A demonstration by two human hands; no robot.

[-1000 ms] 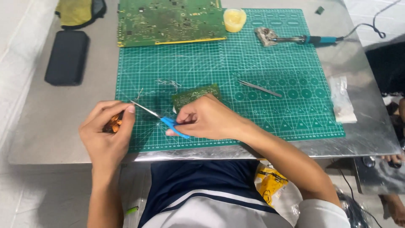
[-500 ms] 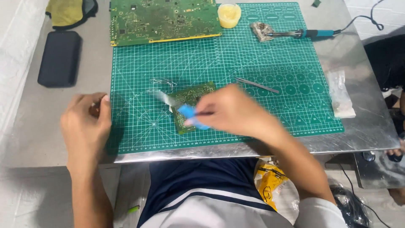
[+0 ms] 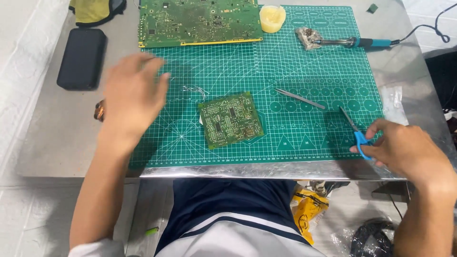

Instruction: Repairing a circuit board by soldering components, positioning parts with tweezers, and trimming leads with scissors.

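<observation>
Blue-handled scissors sat in my right hand near the right edge of the green cutting mat, their metal blades pointing up and away from me over the printed grid. My fingers were curled around the blue loops, gripping them; I could not tell whether the blades were parted or closed. My left hand hovered above the left part of the mat, blurred, palm down, fingers loosely extended and close together, holding nothing that I could make out. Just beside its wrist, on the bare metal table, a small coppery object showed partly under the hand.

Between my two hands lay a small green circuit board, flat on the mat and turned slightly askew, touched by neither hand. A few thin wire bits lay just above it, to the left. To the board's right, a pair of metal tweezers rested at a slant, near the scissor tips but apart from them.

Farther back, a large green circuit board lay across the mat's top edge, with a pale yellow round pot just beside it. A soldering iron with a blue handle lay at the upper right, its tip in a clump of metal wool. A dark flat case rested on the table at the left, well apart from the mat.
</observation>
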